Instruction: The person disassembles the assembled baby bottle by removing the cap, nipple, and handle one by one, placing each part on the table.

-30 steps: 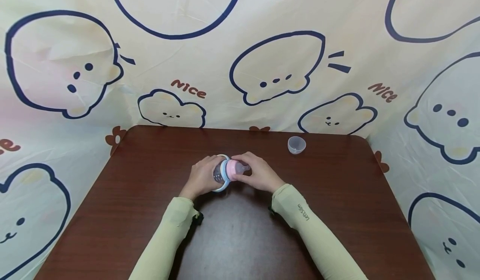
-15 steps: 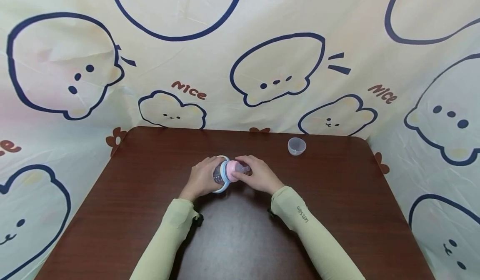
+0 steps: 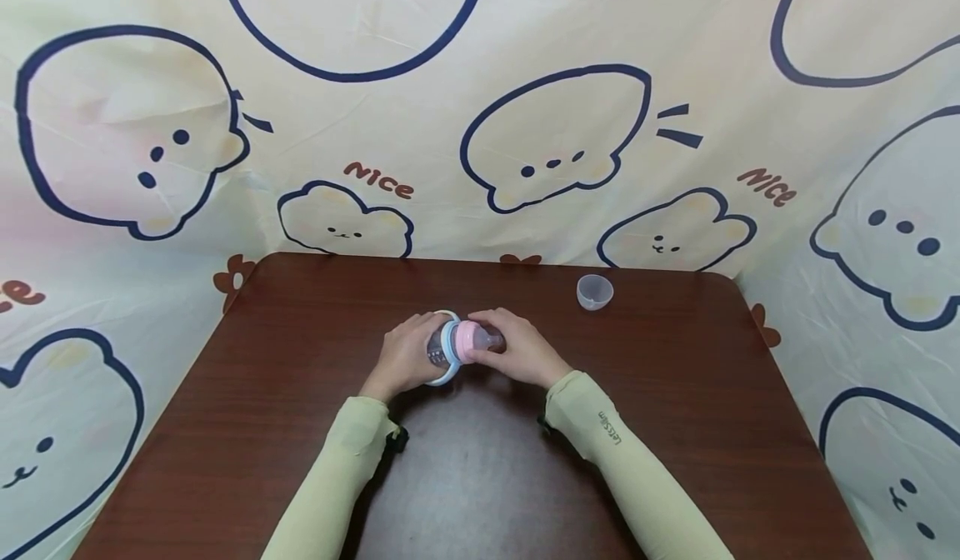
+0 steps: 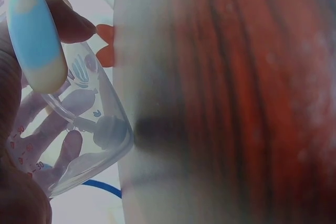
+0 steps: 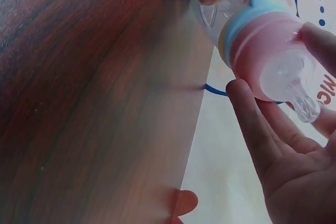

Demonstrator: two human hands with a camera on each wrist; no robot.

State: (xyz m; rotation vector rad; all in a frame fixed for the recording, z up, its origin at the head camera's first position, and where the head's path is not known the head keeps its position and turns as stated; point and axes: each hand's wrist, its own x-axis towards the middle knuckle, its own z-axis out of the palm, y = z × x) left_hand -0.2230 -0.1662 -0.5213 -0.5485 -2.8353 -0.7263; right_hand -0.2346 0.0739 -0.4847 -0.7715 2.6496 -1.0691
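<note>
A clear baby bottle (image 4: 107, 106) lies tilted on its side between both hands, its nipple (image 5: 294, 82) pointing right. Its collar (image 3: 466, 342) is pink, and a blue ring with two handles (image 3: 447, 343) sits just behind that. My left hand (image 3: 406, 355) grips the bottle's body; in the left wrist view its fingers show through the clear wall, along with a straw weight (image 4: 109, 132) inside. My right hand (image 3: 525, 350) pinches the pink collar between thumb and fingers, with the nipple over its palm in the right wrist view.
A small clear cap (image 3: 595, 292) stands near the far right edge of the dark brown table (image 3: 465, 477). Cartoon-printed cloth (image 3: 420, 127) hangs behind the table and along both sides.
The right thumb and fingers shift slightly around the pink collar and nipple. The left hand keeps its grip on the bottle, and the cap stays where it was.
</note>
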